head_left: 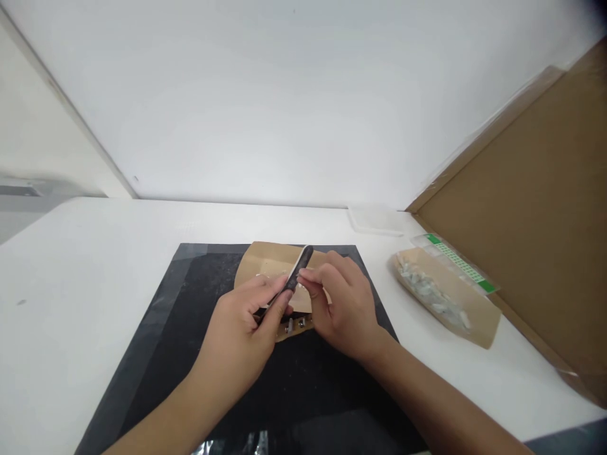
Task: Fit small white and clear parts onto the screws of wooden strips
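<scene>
My left hand [246,319] is closed on a dark, narrow strip with a pale edge [301,262], which tilts up to the right. Beside it, my right hand [344,303] has thumb and index finger pinched together near the strip; anything between those fingertips is too small to make out. Under both hands a brown paper piece [256,259] lies on the black mat [190,328]. Several small shiny bits show on a narrow brown strip [298,327] below the hands, partly covered by them.
At the right, a brown paper tray [474,306] holds several whitish pieces, beside a clear and green-striped sheet [462,262]. A translucent lid or tray [377,220] sits at the back. Cardboard [531,234] stands on the right.
</scene>
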A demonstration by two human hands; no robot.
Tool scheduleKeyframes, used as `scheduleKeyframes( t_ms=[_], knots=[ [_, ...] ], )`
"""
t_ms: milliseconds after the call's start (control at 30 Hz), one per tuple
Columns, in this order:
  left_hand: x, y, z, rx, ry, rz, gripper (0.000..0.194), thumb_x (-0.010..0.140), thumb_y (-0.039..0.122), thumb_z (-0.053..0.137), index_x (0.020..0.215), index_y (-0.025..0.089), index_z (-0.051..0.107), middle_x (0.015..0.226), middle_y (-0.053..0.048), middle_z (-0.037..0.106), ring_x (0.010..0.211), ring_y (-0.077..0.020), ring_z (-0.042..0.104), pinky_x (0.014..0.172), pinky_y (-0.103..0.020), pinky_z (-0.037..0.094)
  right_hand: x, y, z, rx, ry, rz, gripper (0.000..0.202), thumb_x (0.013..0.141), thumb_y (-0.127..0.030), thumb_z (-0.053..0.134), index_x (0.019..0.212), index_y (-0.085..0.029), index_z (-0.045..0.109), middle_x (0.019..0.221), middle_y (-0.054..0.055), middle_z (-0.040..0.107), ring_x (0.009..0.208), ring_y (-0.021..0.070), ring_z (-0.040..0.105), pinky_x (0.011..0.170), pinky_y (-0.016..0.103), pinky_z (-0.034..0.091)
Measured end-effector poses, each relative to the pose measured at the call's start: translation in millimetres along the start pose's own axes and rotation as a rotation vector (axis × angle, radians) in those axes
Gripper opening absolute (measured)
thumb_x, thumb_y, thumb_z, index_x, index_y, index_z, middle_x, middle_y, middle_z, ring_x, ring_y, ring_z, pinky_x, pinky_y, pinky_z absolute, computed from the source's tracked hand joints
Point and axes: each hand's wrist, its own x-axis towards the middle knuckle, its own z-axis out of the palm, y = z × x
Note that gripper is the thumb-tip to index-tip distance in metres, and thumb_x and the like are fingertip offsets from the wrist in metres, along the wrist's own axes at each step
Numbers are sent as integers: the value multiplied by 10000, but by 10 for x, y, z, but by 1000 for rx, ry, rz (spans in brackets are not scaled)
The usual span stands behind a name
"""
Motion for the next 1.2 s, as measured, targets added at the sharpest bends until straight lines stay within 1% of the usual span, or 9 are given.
scheduleKeyframes(
  t_ms=[167,333,500,633,700,800,967,1067,1200],
  knots=[
    [-5,7,-16,38,14,40,232,1025,249,603,1135,248,807,884,-12,757,795,-166,722,703,-253,564,-10,37,-5,128,-109,-19,164,1010,-114,544,898,-218,603,775,12,557,725,165,508,658,310,387],
    [-13,22,-6,95,60,103,229,1038,237,587,1105,232,806,853,-17,721,755,-155,682,686,-258,539,-4,26,12,110,-14,11,189,1008,-119,562,852,-225,571,706,-7,511,699,165,483,658,312,381],
    [-15,1,8,114,51,102,230,1038,209,574,1055,203,804,873,-32,714,777,-159,678,721,-275,542,-22,10,81,110,-111,-34,211,1005,-112,539,822,-217,553,742,6,524,697,164,470,655,320,361],
    [-13,19,4,115,76,98,232,1044,217,570,1013,195,798,804,-20,673,729,-153,649,685,-272,521,-20,22,115,77,17,-28,182,999,-106,564,855,-217,573,720,-4,515,697,166,467,679,327,350],
    [-11,27,1,106,64,85,230,1044,222,571,993,195,793,789,-15,664,710,-148,645,675,-268,516,-14,36,114,76,4,-29,193,1003,-111,556,843,-220,563,710,-8,515,695,164,469,679,326,341],
    [-7,40,0,79,33,64,238,1041,216,567,929,198,776,787,-8,667,698,-141,649,668,-259,511,6,62,87,72,-81,-43,210,1006,-117,544,823,-221,541,703,-17,527,678,154,478,673,330,322],
    [1,64,-4,87,56,71,261,1028,220,589,801,197,717,740,7,640,671,-131,628,654,-250,488,58,82,41,2,16,-6,208,1014,-141,568,829,-224,524,697,-20,538,654,147,476,674,343,310],
    [1,70,-8,98,46,71,284,1032,212,573,781,198,705,736,5,632,668,-132,622,650,-250,484,69,87,41,22,-83,-56,228,1011,-129,549,811,-226,498,694,-25,515,645,145,463,671,343,308],
    [-11,72,-20,105,43,82,325,1032,218,563,730,199,680,738,-1,632,666,-138,621,660,-258,490,58,105,65,-2,21,-18,207,1010,-130,567,841,-228,500,701,-29,526,662,147,488,702,351,319]
  ],
)
